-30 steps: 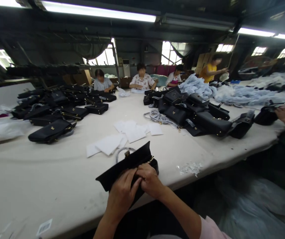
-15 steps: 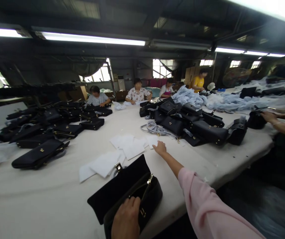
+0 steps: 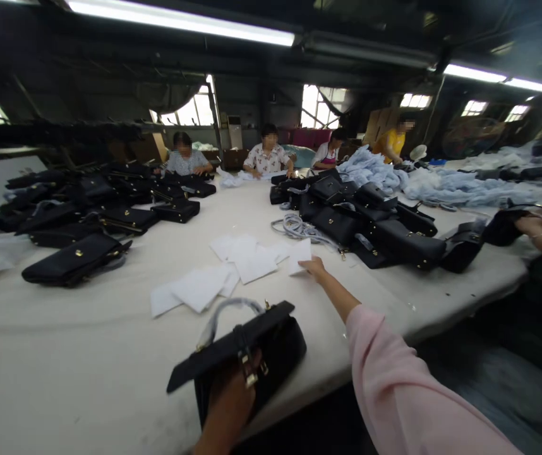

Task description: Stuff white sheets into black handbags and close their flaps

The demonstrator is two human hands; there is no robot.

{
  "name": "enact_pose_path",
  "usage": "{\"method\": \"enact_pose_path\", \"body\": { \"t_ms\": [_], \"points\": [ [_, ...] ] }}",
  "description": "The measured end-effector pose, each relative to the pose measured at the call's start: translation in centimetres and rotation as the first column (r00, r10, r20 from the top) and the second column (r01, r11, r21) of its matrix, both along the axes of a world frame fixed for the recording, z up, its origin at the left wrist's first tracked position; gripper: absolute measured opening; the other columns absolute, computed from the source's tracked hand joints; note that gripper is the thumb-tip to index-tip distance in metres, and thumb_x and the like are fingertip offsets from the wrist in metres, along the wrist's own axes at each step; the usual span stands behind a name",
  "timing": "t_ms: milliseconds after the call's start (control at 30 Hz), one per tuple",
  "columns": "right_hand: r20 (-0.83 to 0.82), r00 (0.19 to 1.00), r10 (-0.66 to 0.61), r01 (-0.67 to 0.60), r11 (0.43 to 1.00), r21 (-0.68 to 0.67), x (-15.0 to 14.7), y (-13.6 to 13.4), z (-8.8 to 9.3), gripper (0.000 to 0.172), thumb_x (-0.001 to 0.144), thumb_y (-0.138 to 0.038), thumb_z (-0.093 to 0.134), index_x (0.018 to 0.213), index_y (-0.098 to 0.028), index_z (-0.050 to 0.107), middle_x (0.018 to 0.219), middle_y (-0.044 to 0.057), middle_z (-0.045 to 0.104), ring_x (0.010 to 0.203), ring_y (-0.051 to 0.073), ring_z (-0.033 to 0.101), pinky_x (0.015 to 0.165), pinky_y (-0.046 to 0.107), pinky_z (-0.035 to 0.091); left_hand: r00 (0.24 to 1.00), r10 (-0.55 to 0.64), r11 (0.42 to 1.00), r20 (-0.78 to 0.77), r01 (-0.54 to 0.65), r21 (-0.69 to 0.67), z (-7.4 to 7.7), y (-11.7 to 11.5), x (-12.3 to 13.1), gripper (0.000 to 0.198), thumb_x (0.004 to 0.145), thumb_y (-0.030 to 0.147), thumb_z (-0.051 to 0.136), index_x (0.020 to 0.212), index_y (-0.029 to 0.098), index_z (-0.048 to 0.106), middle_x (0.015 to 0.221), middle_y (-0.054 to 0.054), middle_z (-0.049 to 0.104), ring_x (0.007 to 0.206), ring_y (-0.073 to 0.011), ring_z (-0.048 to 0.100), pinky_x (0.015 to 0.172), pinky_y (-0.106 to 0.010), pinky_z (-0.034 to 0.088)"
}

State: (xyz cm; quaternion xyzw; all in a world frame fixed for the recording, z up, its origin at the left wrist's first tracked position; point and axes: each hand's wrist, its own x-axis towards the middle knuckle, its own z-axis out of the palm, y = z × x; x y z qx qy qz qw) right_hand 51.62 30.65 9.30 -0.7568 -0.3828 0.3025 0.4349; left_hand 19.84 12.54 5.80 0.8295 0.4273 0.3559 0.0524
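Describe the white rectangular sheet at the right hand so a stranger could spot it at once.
Find the long table covered in off-white cloth. Just beyond the black handbag at its near edge lie loose white sheets. The white rectangular sheet is at their right end, the only one pinched by the bare right hand with the pale pink sleeve.

Long white fluorescent tubes glare overhead; white multi-paned windows glow in the far gloom; my bare left hand lies in shadow, my pink fabric sleeve looks lens-stretched.
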Motion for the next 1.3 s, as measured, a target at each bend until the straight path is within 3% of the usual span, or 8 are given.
{"method": "enact_pose_path", "body": {
  "t_ms": [133,233,367,667,1000,1067,1167,1300],
  "points": [
    [-0.08,0.992,0.099,-0.072,0.954,0.29,-1.1,-7.5,3.9,0.048,0.086,-0.043,0.054,0.125,-0.014,0.053,0.117,0.01,0.066,0.098,0.019,0.065,0.08,0.029,0.054,0.987,-0.021,0.997,-0.161,0.01,-0.07,3.5,0.9,0.6,0.026,0.08,0.004,0.05,0.092,0.022,0.063,0.108,-0.006,0.068,0.103,-0.0243,0.06,0.091,-0.042,0.047],
    [-0.18,0.894,0.41,-0.257,0.799,0.544,-2.7,-14.1,7.4,0.048,0.076,-0.043,0.069,0.115,-0.016,0.062,0.113,0.01,0.069,0.098,0.024,0.065,0.083,0.035,0.054,0.986,0.01,0.999,-0.168,-0.019,-0.049,4.9,1.1,0.8,0.022,0.077,0.003,0.055,0.09,0.02,0.062,0.098,-0.005,0.067,0.098,-0.0225,0.059,0.091,-0.04,0.044],
    [0.007,0.735,0.678,-0.601,0.648,0.467,-6.6,-19.6,9.4,0.031,0.07,-0.034,0.077,0.094,-0.015,0.072,0.09,0.006,0.073,0.084,0.025,0.066,0.076,0.038,0.055,0.979,0.084,0.996,-0.188,-0.089,-0.021,5.0,0.3,1.3,0.017,0.076,0.006,0.059,0.084,0.02,0.063,0.087,-0.005,0.064,0.092,-0.0241,0.057,0.085,-0.041,0.044],
    [0.123,0.588,0.799,-0.792,0.538,0.288,-10.9,-15.1,7.4,0.024,0.07,-0.031,0.069,0.088,-0.015,0.074,0.076,-0.001,0.069,0.076,0.021,0.063,0.073,0.03,0.05,0.978,0.171,0.976,-0.12,-0.152,0.156,3.5,-2.7,0.5,0.022,0.08,0.011,0.06,0.101,0.018,0.062,0.095,-0.009,0.06,0.099,-0.0275,0.054,0.088,-0.044,0.049],
    [0.657,0.189,0.73,-0.862,0.444,-0.246,-12.4,-15.5,10.8,0.012,0.056,-0.009,0.072,0.062,-0.019,0.07,0.059,0.001,0.065,0.06,0.017,0.059,0.056,0.023,0.037,0.981,0.193,0.908,0.032,-0.191,0.373,0.8,-4.2,-0.4,0.015,0.086,0.016,0.059,0.1,0.016,0.065,0.091,-0.009,0.065,0.094,-0.026,0.06,0.087,-0.045,0.053],
    [0.65,0.107,0.753,-0.908,0.341,-0.246,-13.1,-16.2,11.0,0.009,0.062,-0.014,0.072,0.068,-0.02,0.071,0.064,0.001,0.066,0.062,0.017,0.059,0.058,0.023,0.038,0.98,0.187,0.906,0.068,-0.198,0.374,1.1,-4.2,-0.2,0.017,0.085,0.015,0.06,0.101,0.016,0.066,0.095,-0.01,0.066,0.098,-0.0268,0.06,0.088,-0.045,0.053],
    [0.518,0.114,0.847,-0.971,0.206,-0.124,-13.5,-16.8,10.3,0.014,0.077,-0.031,0.066,0.077,-0.018,0.071,0.069,0.0,0.066,0.064,0.016,0.058,0.06,0.023,0.041,0.983,0.155,0.91,0.094,-0.179,0.374,1.3,-4.2,-0.3,0.02,0.085,0.013,0.06,0.104,0.015,0.066,0.098,-0.01,0.067,0.1,-0.0268,0.06,0.089,-0.044,0.053],
    [0.422,0.18,0.888,-0.966,0.24,-0.094,-12.8,-16.5,9.1,0.02,0.082,-0.033,0.061,0.073,-0.016,0.069,0.067,0.0,0.065,0.062,0.015,0.057,0.057,0.022,0.041,0.997,0.055,0.921,0.047,-0.069,0.384,0.7,-4.6,-0.8,0.024,0.085,0.007,0.057,0.107,0.012,0.064,0.096,-0.01,0.068,0.099,-0.0249,0.061,0.09,-0.043,0.052]
  ]
}}
